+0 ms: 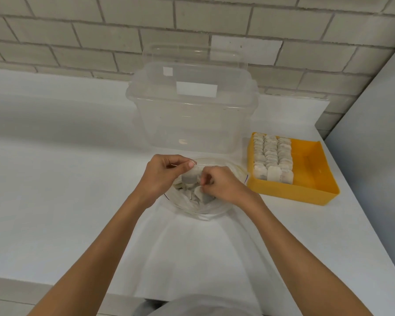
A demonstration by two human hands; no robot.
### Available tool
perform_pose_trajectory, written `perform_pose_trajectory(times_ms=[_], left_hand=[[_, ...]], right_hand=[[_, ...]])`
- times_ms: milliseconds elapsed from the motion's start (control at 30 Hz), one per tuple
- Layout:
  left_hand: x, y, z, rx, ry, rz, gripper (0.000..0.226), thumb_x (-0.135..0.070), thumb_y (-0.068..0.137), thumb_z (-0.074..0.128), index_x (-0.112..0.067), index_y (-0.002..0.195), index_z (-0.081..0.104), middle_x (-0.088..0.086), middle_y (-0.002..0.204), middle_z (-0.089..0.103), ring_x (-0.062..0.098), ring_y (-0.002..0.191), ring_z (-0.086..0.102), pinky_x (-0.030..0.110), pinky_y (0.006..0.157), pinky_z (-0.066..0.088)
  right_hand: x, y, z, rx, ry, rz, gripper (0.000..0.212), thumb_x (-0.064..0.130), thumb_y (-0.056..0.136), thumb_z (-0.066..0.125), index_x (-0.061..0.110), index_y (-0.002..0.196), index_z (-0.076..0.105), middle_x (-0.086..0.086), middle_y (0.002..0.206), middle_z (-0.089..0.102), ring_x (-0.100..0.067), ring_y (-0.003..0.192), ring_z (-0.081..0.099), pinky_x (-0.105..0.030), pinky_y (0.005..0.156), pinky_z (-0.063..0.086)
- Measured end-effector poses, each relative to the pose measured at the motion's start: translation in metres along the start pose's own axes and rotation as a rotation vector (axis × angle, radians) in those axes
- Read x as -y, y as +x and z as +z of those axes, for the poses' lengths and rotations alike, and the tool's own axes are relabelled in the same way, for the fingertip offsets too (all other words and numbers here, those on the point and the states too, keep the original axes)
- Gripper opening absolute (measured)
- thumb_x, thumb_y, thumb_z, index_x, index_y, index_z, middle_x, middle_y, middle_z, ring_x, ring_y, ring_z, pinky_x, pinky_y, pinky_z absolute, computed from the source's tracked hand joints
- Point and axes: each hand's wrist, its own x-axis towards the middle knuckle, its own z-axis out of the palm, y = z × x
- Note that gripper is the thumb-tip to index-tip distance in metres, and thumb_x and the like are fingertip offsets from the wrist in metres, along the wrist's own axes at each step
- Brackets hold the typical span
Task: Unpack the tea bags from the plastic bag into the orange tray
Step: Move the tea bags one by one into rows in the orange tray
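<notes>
1. Your left hand has its fingers curled. Thumb and forefinger pinch the top of one tea bag, held just above the mouth of the plastic bag.
2. Your right hand is curled as well, its fingertips pressed together on the right edge of that same tea bag. The two hands nearly meet over it.
3. The plastic bag lies open on the white counter straight in front of you, with loose tea bags heaped inside it. Thin purple marks show at its left and right edges, too small to read as writing.
4. The orange tray sits to the right of the plastic bag, near it but apart, close to the counter's right edge. Its left part holds three rows of tea bags standing on edge and packed tight together. Its right part shows bare orange floor.
5. Behind the plastic bag stands a clear plastic tub. A second clear piece, which looks like its lid, rises behind the tub against the tiled wall.
6. You can see two white labels on the tub: a larger rectangle near the rim, and a small square above it to the left. You cannot make out any print or brand on either one.
</notes>
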Motion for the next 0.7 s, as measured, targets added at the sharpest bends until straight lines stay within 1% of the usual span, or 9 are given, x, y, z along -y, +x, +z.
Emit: perform_pose_trajectory(times_ms=[33, 100, 200, 300, 367, 433, 533, 633, 700], left_hand=[[0.0, 0.0, -0.001, -0.001, 0.004, -0.002, 0.015, -0.026, 0.085, 0.07, -0.017, 0.095, 0.076, -0.007, 0.094, 0.075, -0.004, 0.086, 0.065, 0.01, 0.072, 0.047], [-0.001, 0.0, -0.002, 0.002, 0.013, -0.008, 0.015, -0.028, 0.086, 0.069, -0.018, 0.095, 0.076, -0.007, 0.094, 0.074, -0.002, 0.086, 0.064, 0.015, 0.076, 0.048], [-0.003, 0.002, -0.002, 0.008, 0.037, -0.003, 0.014, -0.028, 0.087, 0.068, -0.02, 0.095, 0.076, -0.006, 0.093, 0.074, 0.004, 0.087, 0.064, 0.024, 0.078, 0.05], [-0.007, 0.004, -0.002, 0.018, 0.045, 0.009, 0.013, -0.026, 0.088, 0.067, -0.019, 0.096, 0.076, -0.006, 0.092, 0.074, 0.004, 0.084, 0.063, 0.022, 0.073, 0.05], [-0.009, 0.006, -0.001, 0.003, 0.051, 0.021, 0.011, -0.023, 0.088, 0.067, -0.019, 0.097, 0.074, 0.0, 0.088, 0.072, 0.007, 0.08, 0.062, 0.023, 0.072, 0.05], [-0.011, 0.008, 0.001, -0.018, 0.065, 0.022, 0.009, -0.018, 0.089, 0.066, -0.02, 0.097, 0.07, 0.007, 0.082, 0.07, 0.012, 0.077, 0.061, 0.024, 0.071, 0.052], [-0.015, 0.01, 0.004, -0.012, 0.068, 0.024, 0.009, -0.009, 0.09, 0.061, -0.017, 0.09, 0.064, 0.007, 0.077, 0.066, 0.014, 0.075, 0.059, 0.026, 0.071, 0.053], [-0.022, 0.01, 0.011, 0.03, 0.061, 0.039, 0.015, -0.005, 0.089, 0.059, -0.016, 0.084, 0.069, 0.004, 0.086, 0.07, 0.014, 0.08, 0.062, 0.029, 0.077, 0.055], [-0.028, 0.009, 0.017, 0.072, 0.018, 0.041, 0.01, -0.009, 0.088, 0.064, -0.015, 0.089, 0.073, -0.001, 0.092, 0.073, 0.013, 0.088, 0.065, 0.027, 0.081, 0.054]], right_hand=[[0.001, -0.001, -0.005, -0.021, 0.067, 0.022, 0.011, 0.004, 0.078, 0.067, 0.014, 0.082, 0.064, 0.003, 0.079, 0.061, -0.012, 0.072, 0.058, -0.011, 0.06, 0.042], [0.001, -0.003, -0.017, -0.051, 0.188, 0.053, 0.013, 0.003, 0.077, 0.068, 0.015, 0.083, 0.064, 0.001, 0.072, 0.064, -0.01, 0.061, 0.059, -0.014, 0.057, 0.045], [0.0, -0.007, -0.032, -0.065, 0.303, 0.055, 0.018, 0.004, 0.079, 0.067, 0.016, 0.092, 0.068, 0.0, 0.067, 0.066, -0.01, 0.057, 0.06, -0.018, 0.055, 0.048], [0.001, -0.011, -0.046, -0.092, 0.401, 0.064, 0.015, 0.002, 0.082, 0.065, 0.011, 0.092, 0.073, -0.001, 0.06, 0.062, -0.012, 0.056, 0.058, -0.021, 0.054, 0.05], [0.003, -0.015, -0.055, -0.127, 0.513, 0.107, 0.011, 0.001, 0.085, 0.064, 0.007, 0.091, 0.072, -0.005, 0.061, 0.062, -0.012, 0.054, 0.058, -0.021, 0.054, 0.051], [0.006, -0.018, -0.063, -0.166, 0.69, 0.157, 0.01, -0.003, 0.087, 0.06, 0.002, 0.091, 0.067, -0.009, 0.064, 0.061, -0.012, 0.053, 0.059, -0.021, 0.052, 0.052], [0.009, -0.022, -0.071, -0.215, 1.034, 0.24, 0.013, -0.007, 0.089, 0.054, 0.004, 0.088, 0.059, -0.008, 0.068, 0.06, -0.014, 0.056, 0.064, -0.022, 0.053, 0.055], [0.009, -0.026, -0.071, -0.222, 1.371, 0.317, 0.014, -0.008, 0.089, 0.051, 0.004, 0.085, 0.057, -0.008, 0.068, 0.067, -0.016, 0.063, 0.07, -0.022, 0.054, 0.056], [0.008, -0.028, -0.066, -0.173, 1.508, 0.339, 0.011, -0.007, 0.089, 0.052, 0.002, 0.087, 0.058, -0.013, 0.08, 0.07, -0.016, 0.071, 0.072, -0.021, 0.056, 0.056]])
